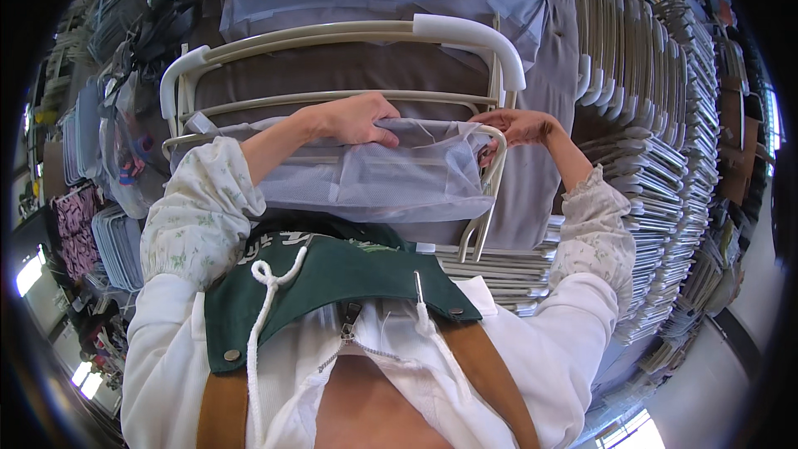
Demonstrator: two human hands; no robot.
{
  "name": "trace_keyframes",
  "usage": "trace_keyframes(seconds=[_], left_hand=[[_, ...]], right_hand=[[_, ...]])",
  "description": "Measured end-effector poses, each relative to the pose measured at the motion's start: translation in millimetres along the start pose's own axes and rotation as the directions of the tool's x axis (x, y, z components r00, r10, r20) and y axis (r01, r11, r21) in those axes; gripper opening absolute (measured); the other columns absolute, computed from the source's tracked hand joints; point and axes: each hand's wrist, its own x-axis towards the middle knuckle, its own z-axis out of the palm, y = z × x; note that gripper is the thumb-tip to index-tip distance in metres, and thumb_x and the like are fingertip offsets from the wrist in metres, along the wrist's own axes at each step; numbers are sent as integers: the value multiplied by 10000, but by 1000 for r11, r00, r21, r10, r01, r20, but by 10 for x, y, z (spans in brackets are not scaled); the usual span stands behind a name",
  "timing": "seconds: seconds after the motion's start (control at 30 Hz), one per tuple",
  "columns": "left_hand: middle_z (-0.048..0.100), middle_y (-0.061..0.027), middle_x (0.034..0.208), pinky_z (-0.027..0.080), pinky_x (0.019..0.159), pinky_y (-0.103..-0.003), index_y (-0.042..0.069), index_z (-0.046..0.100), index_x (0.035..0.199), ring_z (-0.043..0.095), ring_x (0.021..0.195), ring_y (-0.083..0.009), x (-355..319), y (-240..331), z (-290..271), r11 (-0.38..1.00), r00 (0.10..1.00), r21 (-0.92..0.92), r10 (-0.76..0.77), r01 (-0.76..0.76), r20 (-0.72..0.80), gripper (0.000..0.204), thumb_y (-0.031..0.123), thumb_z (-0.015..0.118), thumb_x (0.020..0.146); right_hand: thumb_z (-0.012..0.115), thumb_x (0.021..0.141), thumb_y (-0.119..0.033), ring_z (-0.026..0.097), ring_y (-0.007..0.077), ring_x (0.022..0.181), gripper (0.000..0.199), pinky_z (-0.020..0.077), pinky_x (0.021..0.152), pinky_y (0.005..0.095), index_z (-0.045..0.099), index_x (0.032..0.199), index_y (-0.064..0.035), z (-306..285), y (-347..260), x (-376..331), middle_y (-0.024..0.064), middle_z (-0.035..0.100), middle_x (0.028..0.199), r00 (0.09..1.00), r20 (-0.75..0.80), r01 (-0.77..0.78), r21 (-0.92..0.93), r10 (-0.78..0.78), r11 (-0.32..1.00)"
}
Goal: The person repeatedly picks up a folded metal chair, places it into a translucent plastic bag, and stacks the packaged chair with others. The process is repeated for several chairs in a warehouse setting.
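Observation:
A cream metal tube frame (316, 33) with white sleeves on its corners lies in front of me, its tubes folded close together. Sheer grey mesh fabric (399, 170) stretches along the frame's near bar and hangs down toward me. My left hand (362, 120) pinches the upper edge of the mesh near its middle, thumb on the near side. At the right end, my right hand (517, 129) curls its fingers round the corner of the mesh beside the bent tube. Some of its fingertips are hidden behind the tube and fabric.
Grey cloth (532, 199) covers the surface under the frame, with a folded grey fabric pile (374, 0) at the far side. Stacks of cream tube frames (636, 58) stand close on the right. Plastic-wrapped goods (125, 116) crowd the left. Sleeve-covered forearms reach in from below.

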Motion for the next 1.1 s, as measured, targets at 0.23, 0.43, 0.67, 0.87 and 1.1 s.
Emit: trace_keyframes(seconds=[0.23, 0.43, 0.67, 0.87, 1.1], left_hand=[[649, -109, 793, 467, 687, -358, -11, 680, 962, 621, 729, -210, -2, 57, 48, 994, 997, 108, -6, 15, -82, 256, 205, 739, 836], [608, -125, 1039, 423, 910, -420, 38, 590, 1069, 583, 1005, -309, 47, 784, 1076, 723, 701, 604, 619, -334, -354, 424, 181, 774, 715], [517, -89, 843, 474, 665, -389, 35, 591, 966, 537, 852, -303, -17, 817, 637, 642, 702, 374, 711, -670, 36, 368, -8, 638, 604], [609, -90, 983, 454, 871, -347, 32, 653, 1015, 581, 922, -221, 533, 735, 332, 915, 786, 117, 392, -385, -477, 359, 379, 637, 924], [636, -62, 1046, 477, 872, -310, 63, 662, 1080, 597, 971, -157, 1306, 785, 259, 873, 848, -154, -383, 462, 367, 829, 802, 351, 870]], right_hand=[[739, 814, -12, 727, 250, 849, 343, 602, 855, 394, 619, 1129, 52, 18, 37, 27, 145, 719, 906, 1000, -18, 9, 84, -7, 996], [687, 901, -108, 715, 176, 785, 197, 609, 770, 306, 675, 1035, 35, 216, 313, -35, 90, 698, 866, 861, -341, 367, -98, -378, 925], [648, 892, -33, 650, 163, 698, 134, 551, 615, 292, 675, 1021, -7, 790, 620, -277, 66, 684, 860, 258, -612, 223, -715, -747, 663], [674, 763, 56, 625, 218, 697, 219, 485, 522, 321, 641, 966, -19, 1103, 764, -201, 57, 639, 821, -30, -143, -369, -918, -989, 144], [677, 713, 80, 632, 256, 747, 285, 525, 629, 343, 625, 987, 22, 1146, 1016, -182, 101, 645, 891, 0, 45, -455, -889, -999, -41]])
